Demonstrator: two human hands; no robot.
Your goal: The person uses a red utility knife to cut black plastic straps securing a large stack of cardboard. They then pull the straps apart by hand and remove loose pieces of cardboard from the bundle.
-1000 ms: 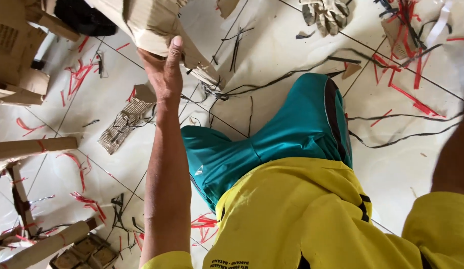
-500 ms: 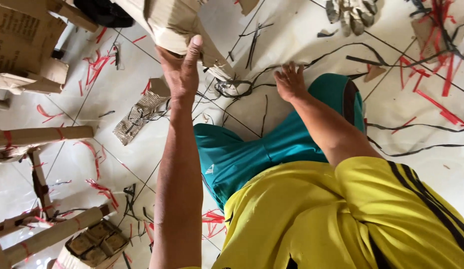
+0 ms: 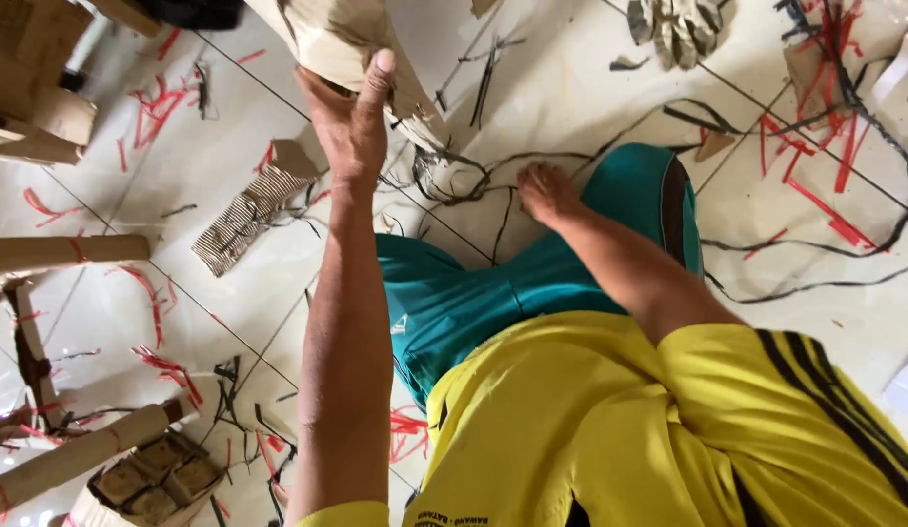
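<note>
brown corrugated cardboard piece [image 3: 351, 44], torn and ragged at its lower edge, held up near the top of the view over the white tiled floor [image 3: 590, 98]. gripped by the left hand [image 3: 348, 122], thumb on the near face, fingers wrapped behind. right hand [image 3: 546, 190] lowered beside the teal-clad knee [image 3: 629, 195], fingers hidden, state unclear. black straps [image 3: 454, 176] tangled just below the cardboard, red strips [image 3: 805, 146] scattered right, a ribbed cardboard scrap [image 3: 249, 210] lying left, 2 cardboard tubes [image 3: 63, 252] further left.
</note>
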